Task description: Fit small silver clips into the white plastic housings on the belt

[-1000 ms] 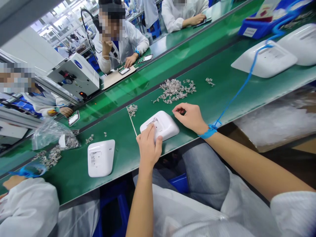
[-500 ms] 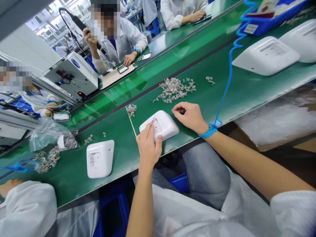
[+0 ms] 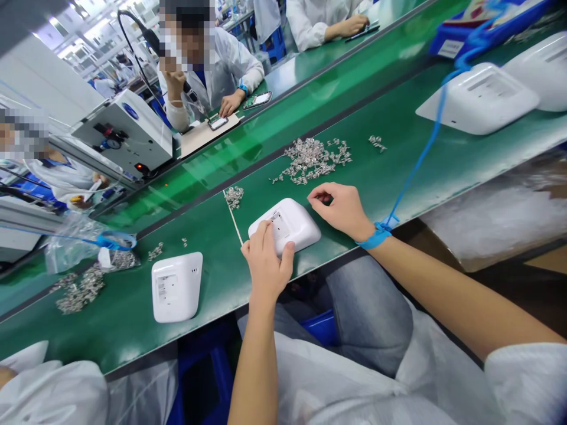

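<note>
A white plastic housing (image 3: 301, 227) with a recessed panel lies on the green bench in front of me. My left hand (image 3: 268, 260) grips its near left side, fingers bent over the recess and thumb along the near edge. Just beyond its right end, my right hand (image 3: 339, 206) is closed in a pinch, thumb against index finger. Whatever may be between those fingertips is too small to make out. A blue wrist strap (image 3: 375, 236) with a coiled cord circles my right wrist. Behind the housing lies a pile of small clear parts (image 3: 310, 156).
Another white housing (image 3: 176, 289) sits to the left, near a small heap of clear parts (image 3: 233, 197) and a plastic bag (image 3: 71, 236). More white housings (image 3: 482, 97) and a blue tray (image 3: 447, 41) stand at the right. Across the bench a co-worker (image 3: 225, 71) handles a tool.
My left fingers have shifted slightly on the housing, while my right hand stays almost still. At the left, a neighbour's hand has left the bench edge and a blue strap has moved up over the bag.
</note>
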The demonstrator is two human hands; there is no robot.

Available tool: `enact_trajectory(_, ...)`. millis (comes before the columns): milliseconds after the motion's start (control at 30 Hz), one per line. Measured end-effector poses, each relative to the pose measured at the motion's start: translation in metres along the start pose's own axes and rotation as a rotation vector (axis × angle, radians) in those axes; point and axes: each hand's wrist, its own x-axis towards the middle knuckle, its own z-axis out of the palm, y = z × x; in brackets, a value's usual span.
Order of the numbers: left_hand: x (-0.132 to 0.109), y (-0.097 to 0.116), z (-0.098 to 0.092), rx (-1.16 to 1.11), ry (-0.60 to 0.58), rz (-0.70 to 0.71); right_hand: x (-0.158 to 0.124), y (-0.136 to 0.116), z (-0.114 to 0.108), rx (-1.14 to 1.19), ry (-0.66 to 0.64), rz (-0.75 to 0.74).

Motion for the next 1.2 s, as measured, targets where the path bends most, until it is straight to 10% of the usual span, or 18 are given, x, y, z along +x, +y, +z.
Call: enact_trajectory(1200,-0.0008,-0.0014,0.0014,0.056,-0.03,0.047,0.0,0.0005,-0.0009,0.017,0.0,0.057)
